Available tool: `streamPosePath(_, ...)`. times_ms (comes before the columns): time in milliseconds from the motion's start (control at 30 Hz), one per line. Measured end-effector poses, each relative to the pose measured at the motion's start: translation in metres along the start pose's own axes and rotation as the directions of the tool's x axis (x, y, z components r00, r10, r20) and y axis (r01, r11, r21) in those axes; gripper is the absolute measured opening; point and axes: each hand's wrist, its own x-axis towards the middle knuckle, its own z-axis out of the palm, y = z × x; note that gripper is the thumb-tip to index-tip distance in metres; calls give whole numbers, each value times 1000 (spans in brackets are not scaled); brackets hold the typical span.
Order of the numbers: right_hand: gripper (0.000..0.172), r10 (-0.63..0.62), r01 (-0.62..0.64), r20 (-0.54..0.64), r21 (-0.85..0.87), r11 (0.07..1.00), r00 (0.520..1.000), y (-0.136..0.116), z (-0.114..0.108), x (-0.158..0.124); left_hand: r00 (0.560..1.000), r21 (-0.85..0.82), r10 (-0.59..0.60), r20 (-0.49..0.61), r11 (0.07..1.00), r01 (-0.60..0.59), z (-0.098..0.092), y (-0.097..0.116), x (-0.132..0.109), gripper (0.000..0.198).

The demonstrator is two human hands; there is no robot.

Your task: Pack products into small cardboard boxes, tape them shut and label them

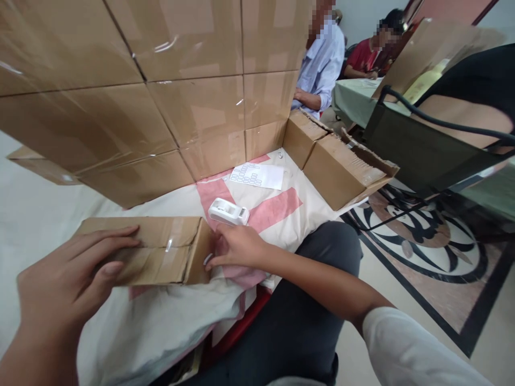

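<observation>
A small closed cardboard box (pixel 156 262) lies on the cloth-covered table, with clear tape across its top near the right end. My left hand (pixel 76 268) rests flat on the top of the box, fingers stretched out. At its right end, my right hand (pixel 237 246) has its thumb and bent fingers against the box; part of the fingers is hidden. Just beyond the right hand lies a white tape dispenser (pixel 228 212). A printed white sheet (pixel 259 176) is farther back on the cloth.
Stacked taped cardboard boxes (pixel 193 112) form a wall behind the work area. Torn-open cartons (pixel 341 169) stand at the right table edge. A dark chair (pixel 426 145) with a seated person is farther right. Other people sit at the back.
</observation>
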Motion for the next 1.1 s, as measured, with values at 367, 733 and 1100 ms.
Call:
streamPosePath(367, 12, -168, 159, 18, 235, 959, 986, -10, 4, -11, 998, 24, 61, -25, 998, -60, 2, 10, 4, 53)
streamPosePath(733, 49, -113, 118, -143, 23, 993, 983, 4, 1, 9, 998, 15, 46, 36, 999, -46, -4, 13, 4, 57)
streamPosePath(1100, 76, -313, 325, -90, 202, 924, 946, 15, 4, 6, 997, -20, 71, 5, 997, -71, -1, 9, 4, 49)
